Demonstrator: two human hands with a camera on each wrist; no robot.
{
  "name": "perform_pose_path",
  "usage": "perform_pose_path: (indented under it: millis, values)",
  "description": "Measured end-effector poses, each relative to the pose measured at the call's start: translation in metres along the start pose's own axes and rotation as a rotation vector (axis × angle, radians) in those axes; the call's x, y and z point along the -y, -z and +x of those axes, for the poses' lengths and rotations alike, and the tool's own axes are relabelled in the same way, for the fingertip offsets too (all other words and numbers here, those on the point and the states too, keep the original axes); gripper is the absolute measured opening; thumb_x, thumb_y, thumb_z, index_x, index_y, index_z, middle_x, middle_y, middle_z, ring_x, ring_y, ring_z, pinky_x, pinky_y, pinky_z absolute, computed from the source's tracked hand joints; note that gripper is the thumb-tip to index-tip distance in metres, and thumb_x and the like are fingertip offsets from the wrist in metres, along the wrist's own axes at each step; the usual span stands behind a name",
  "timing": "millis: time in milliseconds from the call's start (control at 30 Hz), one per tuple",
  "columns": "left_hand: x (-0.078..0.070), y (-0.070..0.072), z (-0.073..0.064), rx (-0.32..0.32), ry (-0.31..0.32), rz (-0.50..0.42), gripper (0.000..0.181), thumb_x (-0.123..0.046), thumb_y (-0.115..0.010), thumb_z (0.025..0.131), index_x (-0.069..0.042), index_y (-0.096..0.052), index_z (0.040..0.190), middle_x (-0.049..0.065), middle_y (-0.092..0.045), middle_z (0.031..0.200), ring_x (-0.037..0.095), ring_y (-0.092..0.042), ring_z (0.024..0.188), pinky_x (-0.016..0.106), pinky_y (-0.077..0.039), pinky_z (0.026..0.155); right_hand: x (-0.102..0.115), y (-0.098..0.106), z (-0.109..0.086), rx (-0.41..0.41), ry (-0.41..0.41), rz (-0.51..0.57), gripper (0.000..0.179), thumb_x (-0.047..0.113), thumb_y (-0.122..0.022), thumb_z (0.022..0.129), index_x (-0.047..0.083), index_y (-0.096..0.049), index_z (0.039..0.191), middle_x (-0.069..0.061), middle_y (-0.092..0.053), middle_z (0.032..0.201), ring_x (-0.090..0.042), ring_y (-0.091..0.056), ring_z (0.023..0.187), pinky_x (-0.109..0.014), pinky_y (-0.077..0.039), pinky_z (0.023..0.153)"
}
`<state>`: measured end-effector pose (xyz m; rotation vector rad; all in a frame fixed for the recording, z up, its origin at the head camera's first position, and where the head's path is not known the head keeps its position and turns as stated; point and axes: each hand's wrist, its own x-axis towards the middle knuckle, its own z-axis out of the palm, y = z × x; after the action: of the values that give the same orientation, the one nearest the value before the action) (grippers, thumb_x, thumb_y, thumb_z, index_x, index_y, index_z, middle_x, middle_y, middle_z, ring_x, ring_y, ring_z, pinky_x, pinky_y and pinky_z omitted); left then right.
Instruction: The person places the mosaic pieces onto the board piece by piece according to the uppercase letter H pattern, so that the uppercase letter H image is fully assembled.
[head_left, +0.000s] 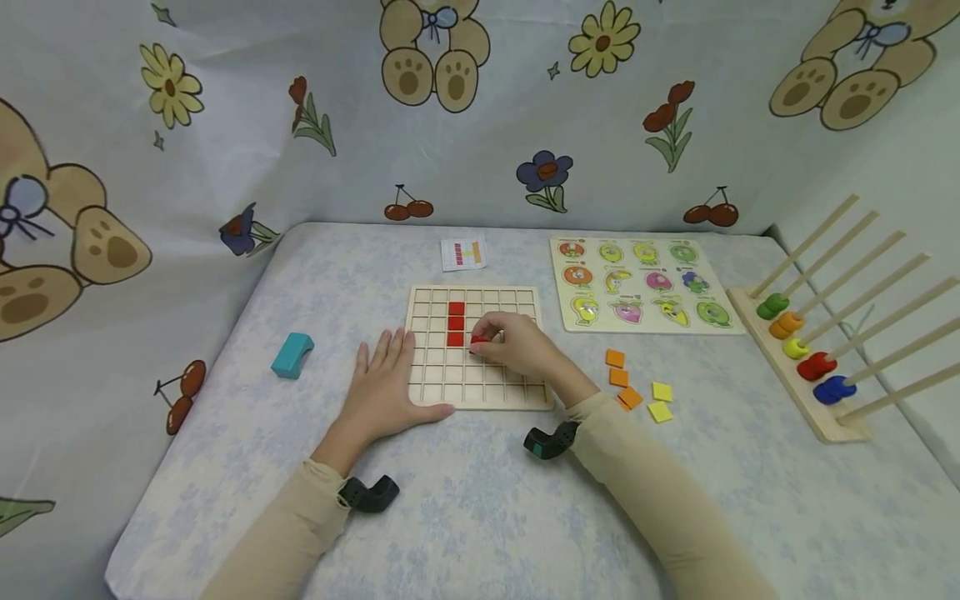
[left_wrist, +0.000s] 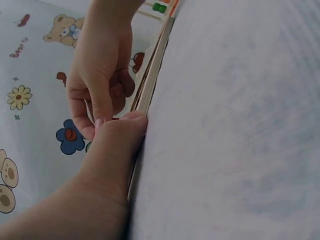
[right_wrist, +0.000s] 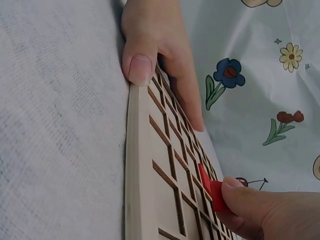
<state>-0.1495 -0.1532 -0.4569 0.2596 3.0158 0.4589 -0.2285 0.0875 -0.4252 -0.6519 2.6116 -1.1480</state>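
Observation:
A wooden grid board (head_left: 435,375) lies on the table, with red square tiles (head_left: 455,323) in a column of its cells. Between thumb and fingers, my right hand (head_left: 517,343) pinches another red tile (right_wrist: 218,196), held low over the board just right of that column. In the right wrist view this tile is tilted close to a red one in the grid. My left hand (head_left: 382,390) lies with fingers spread at the board's left edge, its thumb (right_wrist: 141,67) against the near edge.
Orange tiles (head_left: 618,377) and yellow tiles (head_left: 660,412) lie right of the board. Behind them is a fruit picture board (head_left: 637,325), beside a pegged wooden rack (head_left: 787,367) with coloured beads. A small pattern card (head_left: 463,255) lies at the back; a teal arched block (head_left: 291,356) sits left.

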Motion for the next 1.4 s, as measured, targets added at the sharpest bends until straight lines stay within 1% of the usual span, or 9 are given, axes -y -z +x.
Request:
perform_pose_path:
  millis: [100,267,433,633,867,1033,1133,1233,1400]
  values:
    - [-0.001,0.000,0.002,0.003,0.000,0.006,0.138,-0.095,-0.052,0.064,-0.007,-0.008,0.160,0.013,-0.007,0.168,0.030,0.000,0.156,0.057,0.002,0.124,0.001,0.000,0.002,-0.009,0.001,0.009,0.010,0.029,-0.074,0.091,0.022,-0.068,0.095,0.005,-0.066,0.090,-0.016,-0.056,0.075,-0.030,-0.047,0.067]
    - [-0.001,0.000,0.009,0.005,0.003,0.001,0.139,-0.096,-0.049,0.064,-0.006,-0.007,0.160,0.013,-0.007,0.168,0.030,-0.001,0.156,0.057,-0.003,0.124,0.002,-0.001,0.007,-0.023,-0.008,0.012,0.011,0.029,-0.074,0.091,0.021,-0.068,0.095,0.004,-0.066,0.090,-0.017,-0.056,0.081,-0.031,-0.046,0.072]
    - [0.000,-0.001,0.018,0.010,0.016,0.010,0.143,-0.099,-0.047,0.061,-0.005,-0.004,0.160,0.014,-0.005,0.168,0.031,0.002,0.156,0.057,-0.001,0.124,0.001,-0.001,0.015,-0.036,-0.025,0.008,0.011,0.029,-0.073,0.091,0.021,-0.067,0.095,0.003,-0.065,0.091,-0.017,-0.057,0.087,-0.032,-0.046,0.076]
    - [0.000,-0.002,0.025,-0.002,0.013,-0.007,0.146,-0.099,-0.049,0.059,-0.005,-0.004,0.160,0.015,-0.005,0.168,0.032,0.003,0.156,0.057,-0.001,0.124,0.004,-0.002,0.024,-0.032,-0.037,-0.005,0.014,0.030,-0.074,0.090,0.020,-0.068,0.096,0.003,-0.065,0.091,-0.017,-0.057,0.087,-0.032,-0.046,0.078]
    - [0.001,-0.005,0.026,-0.006,0.005,-0.040,0.145,-0.098,-0.050,0.059,-0.006,-0.002,0.160,0.014,-0.004,0.168,0.032,0.003,0.156,0.057,-0.001,0.124,0.008,-0.008,0.030,0.007,-0.002,-0.018,0.016,0.028,-0.076,0.089,0.017,-0.069,0.099,0.004,-0.066,0.090,-0.015,-0.059,0.083,-0.030,-0.048,0.076]
    - [0.002,-0.007,0.027,-0.021,-0.004,-0.041,0.145,-0.100,-0.048,0.059,-0.007,-0.002,0.160,0.013,-0.004,0.168,0.031,0.002,0.156,0.056,-0.001,0.124,0.008,-0.013,0.031,0.017,-0.006,-0.050,0.014,0.028,-0.077,0.088,0.019,-0.069,0.096,0.005,-0.066,0.089,-0.013,-0.059,0.081,-0.028,-0.047,0.075]
    - [0.003,-0.008,0.028,-0.020,-0.006,-0.034,0.145,-0.101,-0.046,0.059,-0.007,-0.002,0.160,0.013,-0.003,0.168,0.030,0.002,0.156,0.056,-0.001,0.124,0.007,-0.015,0.031,0.017,-0.011,-0.066,0.013,0.028,-0.078,0.087,0.021,-0.069,0.093,0.006,-0.066,0.090,-0.013,-0.058,0.083,-0.029,-0.048,0.076]
    - [0.003,-0.009,0.028,-0.019,-0.010,-0.029,0.145,-0.101,-0.045,0.058,-0.007,-0.001,0.160,0.013,-0.003,0.168,0.030,0.002,0.156,0.055,-0.001,0.124,0.007,-0.016,0.031,0.021,-0.006,-0.093,0.011,0.029,-0.078,0.087,0.022,-0.071,0.091,0.006,-0.066,0.091,-0.012,-0.059,0.087,-0.030,-0.049,0.080]
    - [0.003,-0.008,0.028,-0.017,-0.014,-0.027,0.146,-0.102,-0.044,0.058,-0.007,0.000,0.160,0.013,-0.002,0.168,0.029,0.002,0.156,0.054,0.000,0.125,0.008,-0.016,0.031,0.018,-0.014,-0.126,0.011,0.031,-0.079,0.086,0.021,-0.077,0.091,0.007,-0.065,0.096,-0.012,-0.059,0.092,-0.031,-0.049,0.085]
